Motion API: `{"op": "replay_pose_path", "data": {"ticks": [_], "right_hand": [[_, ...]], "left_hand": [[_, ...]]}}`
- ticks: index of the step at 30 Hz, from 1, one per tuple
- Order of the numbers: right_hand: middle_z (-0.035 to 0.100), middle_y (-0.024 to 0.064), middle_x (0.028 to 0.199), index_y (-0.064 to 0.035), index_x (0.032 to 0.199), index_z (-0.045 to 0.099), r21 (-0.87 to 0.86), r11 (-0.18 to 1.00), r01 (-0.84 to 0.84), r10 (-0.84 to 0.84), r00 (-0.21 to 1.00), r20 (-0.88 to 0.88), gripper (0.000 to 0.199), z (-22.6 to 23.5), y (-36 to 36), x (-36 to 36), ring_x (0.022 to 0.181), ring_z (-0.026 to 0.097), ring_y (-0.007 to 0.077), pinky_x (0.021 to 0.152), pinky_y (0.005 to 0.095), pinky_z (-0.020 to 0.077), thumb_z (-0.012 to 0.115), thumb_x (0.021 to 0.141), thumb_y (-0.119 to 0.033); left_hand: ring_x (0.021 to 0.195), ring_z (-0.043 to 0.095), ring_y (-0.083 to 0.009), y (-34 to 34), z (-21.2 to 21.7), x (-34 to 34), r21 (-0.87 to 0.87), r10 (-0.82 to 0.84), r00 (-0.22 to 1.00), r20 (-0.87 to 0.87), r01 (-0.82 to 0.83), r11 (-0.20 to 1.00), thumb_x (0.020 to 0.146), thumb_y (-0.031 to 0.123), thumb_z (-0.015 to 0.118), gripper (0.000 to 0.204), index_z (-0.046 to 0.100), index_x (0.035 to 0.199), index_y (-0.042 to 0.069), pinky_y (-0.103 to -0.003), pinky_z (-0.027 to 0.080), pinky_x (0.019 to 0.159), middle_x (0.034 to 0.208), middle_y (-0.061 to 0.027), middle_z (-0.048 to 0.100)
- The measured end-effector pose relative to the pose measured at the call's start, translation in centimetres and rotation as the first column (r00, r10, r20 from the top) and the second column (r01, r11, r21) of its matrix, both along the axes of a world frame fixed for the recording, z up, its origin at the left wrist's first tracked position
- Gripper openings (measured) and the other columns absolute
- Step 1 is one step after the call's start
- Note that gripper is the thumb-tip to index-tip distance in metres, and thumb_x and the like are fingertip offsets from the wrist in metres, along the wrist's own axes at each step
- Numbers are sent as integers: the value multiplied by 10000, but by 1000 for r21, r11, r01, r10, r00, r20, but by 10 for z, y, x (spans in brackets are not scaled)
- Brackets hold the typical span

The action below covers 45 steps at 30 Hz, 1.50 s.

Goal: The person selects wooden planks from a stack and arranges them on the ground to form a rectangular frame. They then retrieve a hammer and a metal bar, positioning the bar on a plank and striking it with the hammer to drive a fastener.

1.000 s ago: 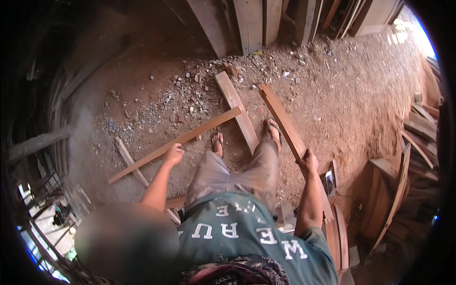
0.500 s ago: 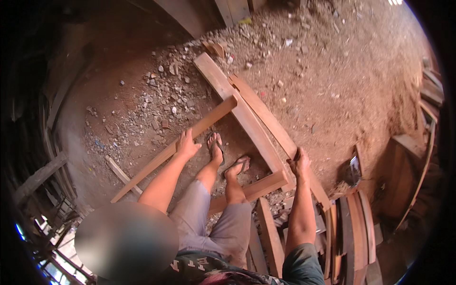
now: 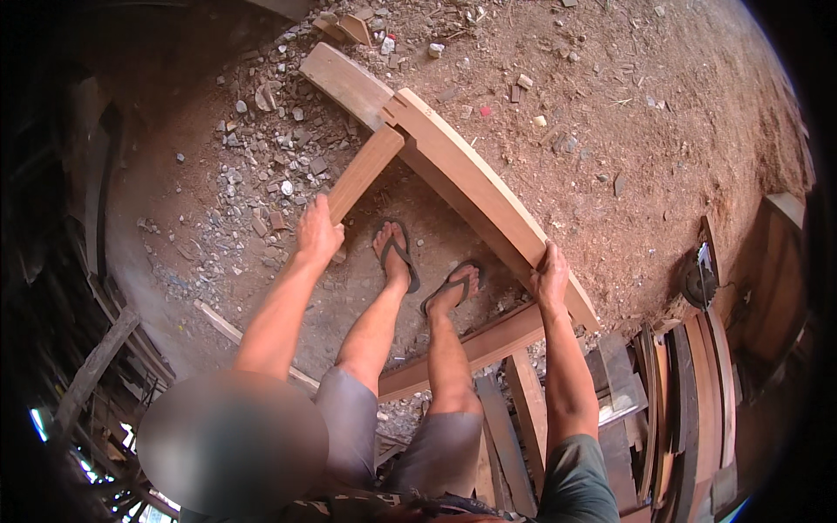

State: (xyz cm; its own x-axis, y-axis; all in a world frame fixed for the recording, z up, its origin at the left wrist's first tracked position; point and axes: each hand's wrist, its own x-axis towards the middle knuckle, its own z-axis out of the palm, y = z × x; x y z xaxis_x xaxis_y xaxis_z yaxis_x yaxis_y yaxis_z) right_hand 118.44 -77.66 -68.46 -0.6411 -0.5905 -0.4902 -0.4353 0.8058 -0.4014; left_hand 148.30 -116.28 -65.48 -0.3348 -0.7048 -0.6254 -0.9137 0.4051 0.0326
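Note:
My left hand is closed round a straight wooden board and covers its near part. My right hand grips the near end of a longer, curved wooden board. Slots are cut into this board's far end, where the straight board's end meets or nearly touches it. Beneath them a thick wooden beam lies slantwise, partly covered by the curved board. Another reddish wooden piece crosses in front of my legs, below my right hand.
My sandalled feet stand between the boards. Rubble litters the dirt floor at left. A stack of planks lies at lower right, near a tool with a round blade. A thin strip lies at left.
The curved board has come up and leftward over the beam, its slotted end now at the straight board's end. My left hand has closed round the straight board, which appears shifted. The view has moved too.

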Motion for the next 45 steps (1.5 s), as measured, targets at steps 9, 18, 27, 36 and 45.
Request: {"op": "replay_pose_path", "data": {"ticks": [9, 18, 27, 36, 45], "right_hand": [[591, 213, 1228, -28, 1340, 485, -79, 996, -30, 37, 996, 79, 728, -7, -48, 14, 1181, 544, 421, 986, 532, 395, 714, 653, 38], [574, 193, 1249, -37, 1296, 509, -144, 989, -16, 17, 1000, 7, 642, -5, -47, 15, 1204, 536, 394, 1009, 541, 374, 617, 672, 68], [623, 100, 1085, -98, 1129, 602, 21, 997, 79, -73, 977, -199, 412, -5, -55, 22, 1092, 593, 290, 958, 492, 418, 696, 730, -58], [385, 225, 1481, -48, 1497, 289, -74, 552, 830, -814, 518, -263, 1044, 59, 91, 119, 1404, 346, 418, 1156, 525, 295, 894, 674, -263], [689, 281, 1017, -39, 1176, 428, 443, 254, 860, -956, 292, -19, 591, 27, 196, 186, 969, 670, 490, 867, 570, 525, 803, 775, -256]], "left_hand": [[1062, 625, -446, -53, -13, 0, -30, -39, 999, 34, 40, 999, 726, 140, 839, 599, 467, 1181, 19, -513, 509, 920, 1107, -246, 632], [1200, 581, -417, -54, -10, -8, 63, -52, 981, 188, 41, 997, 768, 200, 840, 819, 367, 1408, 10, -526, 459, 1028, 1264, -253, 599], [1475, 281, -392, 123, 37, -237, -6, -719, 554, -420, 790, 613, 661, 199, 893, 1013, 349, 1508, 93, -584, 266, 1170, 1561, -165, 355], [1171, 571, -321, 208, -21, -272, 39, -942, 288, -174, 957, 286, 647, 95, 838, 786, 515, 1363, 113, -519, 461, 966, 1244, -101, 586], [1058, 632, -407, 215, -36, -269, -3, -906, 241, -347, 966, 258, 656, -18, 699, 578, 602, 1223, 40, -480, 491, 944, 1150, -196, 673]]}}
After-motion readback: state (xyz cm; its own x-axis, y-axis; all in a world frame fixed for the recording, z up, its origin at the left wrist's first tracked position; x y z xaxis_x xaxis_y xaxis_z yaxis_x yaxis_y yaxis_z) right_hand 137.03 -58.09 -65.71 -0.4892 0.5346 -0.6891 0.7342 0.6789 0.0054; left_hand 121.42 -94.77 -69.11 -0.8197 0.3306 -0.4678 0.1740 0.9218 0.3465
